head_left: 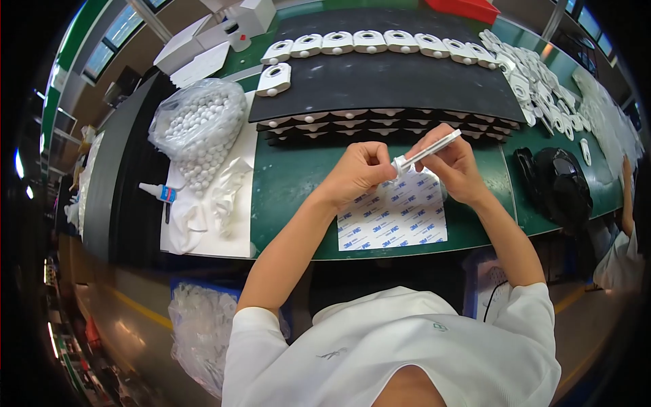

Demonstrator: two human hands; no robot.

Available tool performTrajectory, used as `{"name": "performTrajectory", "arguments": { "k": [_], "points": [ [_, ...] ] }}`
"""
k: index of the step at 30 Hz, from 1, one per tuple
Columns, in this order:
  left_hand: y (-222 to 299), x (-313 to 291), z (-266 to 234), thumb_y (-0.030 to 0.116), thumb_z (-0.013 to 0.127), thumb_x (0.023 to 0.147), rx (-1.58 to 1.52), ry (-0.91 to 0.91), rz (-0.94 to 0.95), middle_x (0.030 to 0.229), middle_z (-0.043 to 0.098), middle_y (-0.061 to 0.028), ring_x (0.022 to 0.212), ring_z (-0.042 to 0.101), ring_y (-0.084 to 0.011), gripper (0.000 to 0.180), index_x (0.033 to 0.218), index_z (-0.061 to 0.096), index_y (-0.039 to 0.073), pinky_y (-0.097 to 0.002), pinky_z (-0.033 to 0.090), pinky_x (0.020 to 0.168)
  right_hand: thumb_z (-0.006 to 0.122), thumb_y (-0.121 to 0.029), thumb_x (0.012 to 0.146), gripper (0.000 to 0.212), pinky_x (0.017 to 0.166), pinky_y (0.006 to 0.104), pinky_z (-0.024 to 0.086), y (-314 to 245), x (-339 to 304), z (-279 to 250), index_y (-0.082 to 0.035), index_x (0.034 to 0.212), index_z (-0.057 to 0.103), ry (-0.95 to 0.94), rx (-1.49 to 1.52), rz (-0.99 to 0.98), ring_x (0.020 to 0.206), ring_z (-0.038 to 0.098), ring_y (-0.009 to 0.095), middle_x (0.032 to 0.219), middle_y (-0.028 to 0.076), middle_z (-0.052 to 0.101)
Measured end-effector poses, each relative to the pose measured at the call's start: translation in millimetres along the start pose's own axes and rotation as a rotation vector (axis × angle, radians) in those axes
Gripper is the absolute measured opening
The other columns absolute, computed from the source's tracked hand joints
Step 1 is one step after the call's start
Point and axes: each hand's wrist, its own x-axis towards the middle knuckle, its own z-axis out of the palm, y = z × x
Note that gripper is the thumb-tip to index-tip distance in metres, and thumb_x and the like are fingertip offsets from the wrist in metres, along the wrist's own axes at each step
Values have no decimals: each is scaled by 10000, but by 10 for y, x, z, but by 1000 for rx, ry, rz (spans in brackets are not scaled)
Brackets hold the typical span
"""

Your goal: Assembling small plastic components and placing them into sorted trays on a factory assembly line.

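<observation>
Over the green bench, my right hand (453, 166) grips a flat white plastic part (434, 148), seen nearly edge-on and tilted up to the right. My left hand (359, 171) is closed in a pinch at the lower left end of that part; what its fingertips hold is too small to make out. Beneath both hands lies a white sheet of backing paper (390, 227) with blue print. Beyond them, a row of white plastic parts (368, 42) with round holes and small white knobs stands on a stack of black boards (380, 85). Similar parts sit between the lower boards.
To the left are a clear bag of white balls (203, 119), a small glue bottle (159, 192) and crumpled white cloth (227, 197). Heaped loose white parts (542, 91) and a glossy black object (559, 180) lie at right. Another person's arm (627, 197) shows at the far right.
</observation>
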Motion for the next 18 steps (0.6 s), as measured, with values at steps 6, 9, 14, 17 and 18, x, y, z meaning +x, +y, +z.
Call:
{"name": "performTrajectory", "arguments": {
  "k": [6, 9, 14, 17, 18],
  "points": [
    [101, -52, -111, 301, 510, 867, -389, -210, 90, 592, 373, 47, 461, 285, -33, 253, 716, 476, 100, -165, 213, 401, 588, -14, 800, 313, 765, 263, 467, -398, 585, 251, -3, 1100, 495, -96, -107, -80, 831, 576, 132, 903, 97, 591],
    [106, -61, -112, 463, 404, 908, -594, -41, 84, 626, 421, 25, 474, 313, -47, 428, 712, 493, 92, -157, 230, 388, 634, -157, 788, 415, 716, 236, 466, -419, 1073, 347, 15, 1132, 479, 62, -267, -4, 745, 572, 125, 852, 86, 605],
    [69, 9, -173, 492, 433, 887, -736, -54, -90, 706, 487, -39, 547, 388, -87, 477, 775, 543, 41, -155, 263, 385, 637, -195, 775, 313, 599, 214, 478, -35, 1825, 346, 46, 968, 587, -62, -517, 241, 645, 550, 101, 747, 70, 601],
    [63, 22, -201, 445, 503, 867, -778, -6, -123, 788, 513, -98, 656, 475, -155, 436, 865, 546, 11, -179, 317, 414, 653, -192, 765, 231, 570, 204, 477, 102, 2018, 415, 36, 799, 634, -41, -445, 359, 592, 545, 96, 704, 60, 597],
    [66, 27, -183, 429, 521, 860, -782, 35, -121, 822, 523, -115, 690, 499, -183, 430, 894, 543, 1, -189, 344, 435, 654, -178, 766, 214, 574, 207, 484, 72, 2017, 439, 35, 769, 634, 3, -456, 384, 583, 557, 95, 707, 65, 604]
  ]
}}
